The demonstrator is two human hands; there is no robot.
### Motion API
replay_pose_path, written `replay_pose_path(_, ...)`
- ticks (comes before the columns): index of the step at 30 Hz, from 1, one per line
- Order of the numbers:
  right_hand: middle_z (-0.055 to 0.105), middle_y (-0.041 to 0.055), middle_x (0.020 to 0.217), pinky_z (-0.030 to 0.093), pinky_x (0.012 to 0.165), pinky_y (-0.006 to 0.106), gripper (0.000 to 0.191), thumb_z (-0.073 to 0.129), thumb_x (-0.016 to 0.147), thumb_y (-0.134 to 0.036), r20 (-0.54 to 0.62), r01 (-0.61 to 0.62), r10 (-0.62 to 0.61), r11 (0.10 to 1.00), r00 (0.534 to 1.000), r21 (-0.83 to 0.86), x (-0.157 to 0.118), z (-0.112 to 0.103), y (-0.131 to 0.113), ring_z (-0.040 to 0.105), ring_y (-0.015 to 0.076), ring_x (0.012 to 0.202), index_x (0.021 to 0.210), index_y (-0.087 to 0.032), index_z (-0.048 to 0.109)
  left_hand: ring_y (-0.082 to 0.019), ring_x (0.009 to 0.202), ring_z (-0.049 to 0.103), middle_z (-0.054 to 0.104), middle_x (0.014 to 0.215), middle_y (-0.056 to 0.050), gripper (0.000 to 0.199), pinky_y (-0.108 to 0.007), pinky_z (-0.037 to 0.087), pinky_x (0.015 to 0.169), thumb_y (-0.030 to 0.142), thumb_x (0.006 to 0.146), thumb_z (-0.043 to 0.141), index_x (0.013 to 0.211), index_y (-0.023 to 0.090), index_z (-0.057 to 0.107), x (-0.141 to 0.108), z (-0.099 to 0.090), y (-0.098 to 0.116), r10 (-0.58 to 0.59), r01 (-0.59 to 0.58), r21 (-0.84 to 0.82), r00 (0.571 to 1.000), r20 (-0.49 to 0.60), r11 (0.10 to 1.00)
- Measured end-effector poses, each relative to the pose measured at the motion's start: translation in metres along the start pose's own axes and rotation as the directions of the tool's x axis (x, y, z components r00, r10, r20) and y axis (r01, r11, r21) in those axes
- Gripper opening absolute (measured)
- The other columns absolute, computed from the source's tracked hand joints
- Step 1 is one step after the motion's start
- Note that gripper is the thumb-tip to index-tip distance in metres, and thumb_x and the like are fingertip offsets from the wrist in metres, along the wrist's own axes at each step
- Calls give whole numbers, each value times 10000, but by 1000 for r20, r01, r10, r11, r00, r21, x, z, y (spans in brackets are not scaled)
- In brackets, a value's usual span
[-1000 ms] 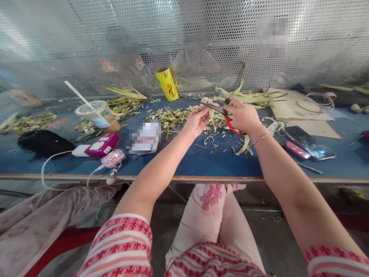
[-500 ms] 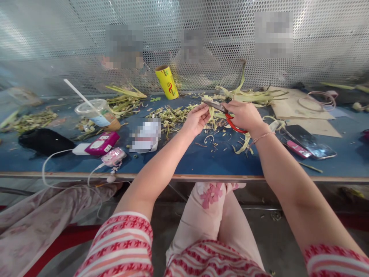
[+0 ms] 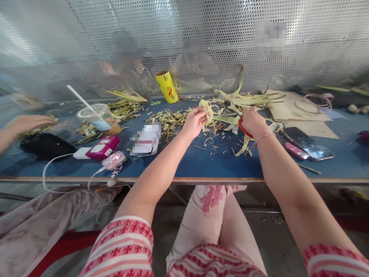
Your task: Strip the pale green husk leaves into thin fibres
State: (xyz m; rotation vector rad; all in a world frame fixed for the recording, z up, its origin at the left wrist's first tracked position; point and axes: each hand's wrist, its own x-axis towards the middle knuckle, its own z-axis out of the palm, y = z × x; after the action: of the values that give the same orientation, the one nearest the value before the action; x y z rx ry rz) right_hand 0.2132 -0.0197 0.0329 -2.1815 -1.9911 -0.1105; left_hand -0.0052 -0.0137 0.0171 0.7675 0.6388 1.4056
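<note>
My left hand (image 3: 196,121) pinches a pale green, curled plant piece (image 3: 208,111) above the table. My right hand (image 3: 253,120) is closed round the red-handled scissors (image 3: 244,128), whose blades point up and left towards the plant strips. Their blades are partly hidden by the hand and leaves. Long pale strips (image 3: 250,100) lie behind my right hand. A heap of short green cuttings (image 3: 173,120) lies to the left of my left hand, with thin scraps in front of it.
A yellow tube (image 3: 167,87) stands at the back. To the left are a lidded cup (image 3: 99,119) with a straw, a black pouch (image 3: 47,146), a magenta box (image 3: 103,147) and another person's hand (image 3: 34,122). Phones (image 3: 309,144) and brown paper (image 3: 296,111) lie right.
My right hand has moved right with the scissors, away from my left hand. The plant piece in my left hand now shows more fully. Another person's hand has come in at the left.
</note>
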Motion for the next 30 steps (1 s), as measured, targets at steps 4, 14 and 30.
replay_pose_path(4, 591, 259, 1260, 467, 999, 478, 427, 625, 791, -141, 247, 149, -121, 984, 962, -100, 14, 6, 10, 492, 406, 1308, 1206, -47, 652, -103, 669, 645, 655, 715, 10, 244, -281, 527, 753, -22, 735, 544, 873, 173, 594, -3, 3, 1, -9, 7, 62, 1000, 22, 998)
replay_pose_path(14, 554, 160, 1320, 449, 1081, 504, 564, 583, 805, -212, -446, 578, -378, 632, 811, 516, 13, 18, -22, 535, 292, 1260, 1366, -190, 531, -32, 454, 387, 560, 649, 30, 212, -198, 291, 502, -8, 619, 420, 713, 172, 478, -11, 8, 2, 15, -72, 263, 977, 213, 962)
replay_pose_path(30, 510, -10, 737, 398, 716, 309, 173, 520, 791, -355, -263, 465, -491, 352, 831, 813, 4, 2, -27, 459, 143, 715, 822, -188, 554, -102, 559, 336, 359, 597, 52, 301, -259, 268, 565, 385, 839, 657, 695, 210, 459, -10, -3, -4, 191, -450, 696, 887, 420, 560)
